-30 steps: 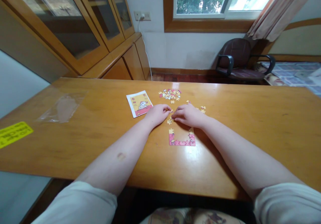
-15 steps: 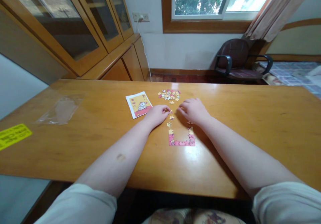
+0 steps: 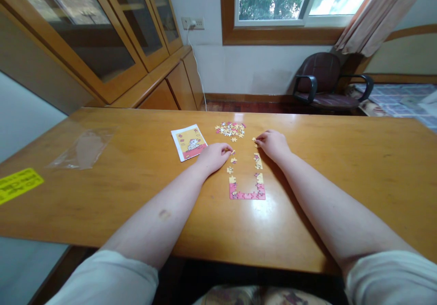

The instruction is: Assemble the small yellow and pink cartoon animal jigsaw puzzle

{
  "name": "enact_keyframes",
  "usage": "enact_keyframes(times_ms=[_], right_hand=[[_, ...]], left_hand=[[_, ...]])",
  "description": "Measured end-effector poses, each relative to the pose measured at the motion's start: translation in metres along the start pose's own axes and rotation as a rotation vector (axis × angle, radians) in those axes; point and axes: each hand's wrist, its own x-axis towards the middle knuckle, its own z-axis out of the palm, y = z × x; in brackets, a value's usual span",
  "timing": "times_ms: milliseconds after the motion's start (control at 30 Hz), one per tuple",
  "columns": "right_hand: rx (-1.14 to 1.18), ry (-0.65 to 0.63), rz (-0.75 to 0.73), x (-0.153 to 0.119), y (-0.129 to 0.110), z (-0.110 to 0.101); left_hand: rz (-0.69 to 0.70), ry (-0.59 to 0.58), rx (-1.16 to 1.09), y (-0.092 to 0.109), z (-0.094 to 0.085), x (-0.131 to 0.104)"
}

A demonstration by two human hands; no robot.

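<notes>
My left hand (image 3: 215, 156) rests on the table with its fingers pinched on a small yellow puzzle piece (image 3: 233, 152). Below it, two loose pieces lead down to the pink and yellow puzzle frame (image 3: 247, 196), joined in a U shape. My right hand (image 3: 273, 144) is across from it, fingertips closed at a yellow puzzle piece (image 3: 254, 139), with another piece partly under the fingers. Nearer me, a short joined strip of yellow pieces (image 3: 258, 160) lies above the frame's right side. A picture card (image 3: 189, 142) lies left of my left hand.
A pile of loose puzzle pieces (image 3: 231, 129) lies towards the table's far edge. To the left are a clear plastic bag (image 3: 83, 149) and a yellow sticker (image 3: 19, 184). A chair (image 3: 319, 79) stands beyond the table, and a glass-door cabinet (image 3: 143, 68) at back left.
My right hand has moved slightly away from me and to the right, to a piece at the top of the right column, uncovering the yellow strip. My left hand has stayed in place.
</notes>
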Motion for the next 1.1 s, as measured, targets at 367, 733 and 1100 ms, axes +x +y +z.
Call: enact_keyframes(times_ms=[367,733,1100], right_hand=[[0.367,-0.134,-0.094,-0.015,-0.029,-0.017],[0.263,-0.213,-0.199,-0.027,-0.052,-0.004],[0.168,-0.132,-0.317,-0.026,-0.049,0.001]], left_hand=[[0.034,-0.005,0.092,0.003,-0.002,-0.001],[0.054,-0.028,0.094,0.009,-0.001,-0.003],[0.059,-0.032,0.098,0.008,-0.001,-0.003]])
